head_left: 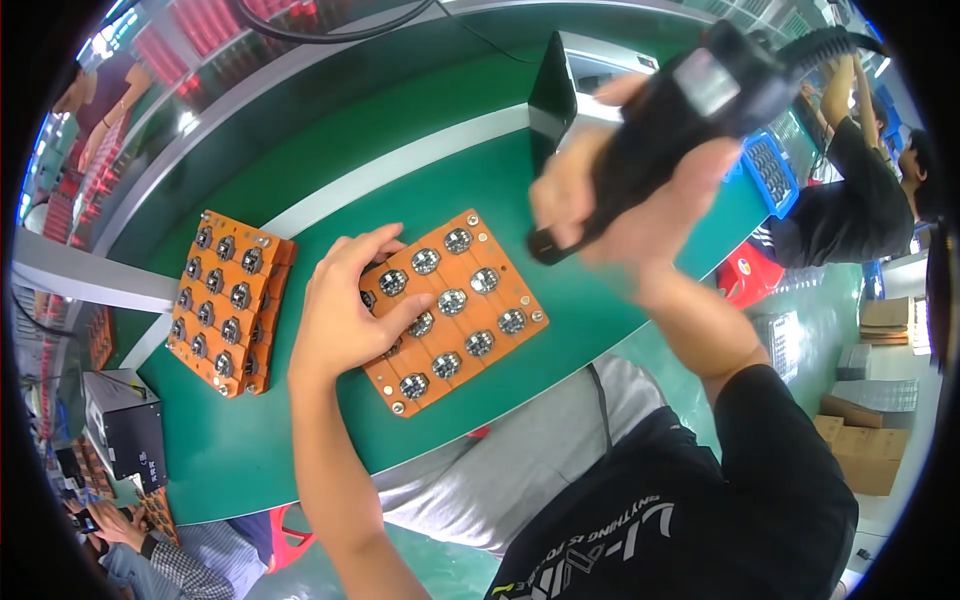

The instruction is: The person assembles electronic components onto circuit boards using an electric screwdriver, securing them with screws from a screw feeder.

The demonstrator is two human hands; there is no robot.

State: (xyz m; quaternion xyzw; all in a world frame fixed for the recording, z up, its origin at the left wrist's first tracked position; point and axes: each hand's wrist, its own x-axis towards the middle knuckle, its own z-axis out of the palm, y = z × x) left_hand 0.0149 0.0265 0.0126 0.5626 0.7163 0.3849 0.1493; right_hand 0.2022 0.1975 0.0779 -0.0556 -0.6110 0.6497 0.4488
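A green surface stretches across a bright workroom with a green floor, its far side edged by a pale curved rail. On the surface (235,460), in the middle, an orange board (508,296) lies flat, carrying rows of round metal parts (452,302). The left hand (345,310) lies over its left edge, thumb resting on the top; that grip's thumb and forefinger are apart, but I cannot tell whether it clamps the board. The right hand (650,235), blurred, is raised beyond the board's far right side, its grip clamped around a black handheld tool (690,115) with a cable. To the left, near the hand, a stack of similar boards (283,252) leans at a tilt. Farther out are a dark box (125,430) on the near left, a pale device (605,65) at the far side, and a blue tray (782,208) and a red stool (745,275) to the right.
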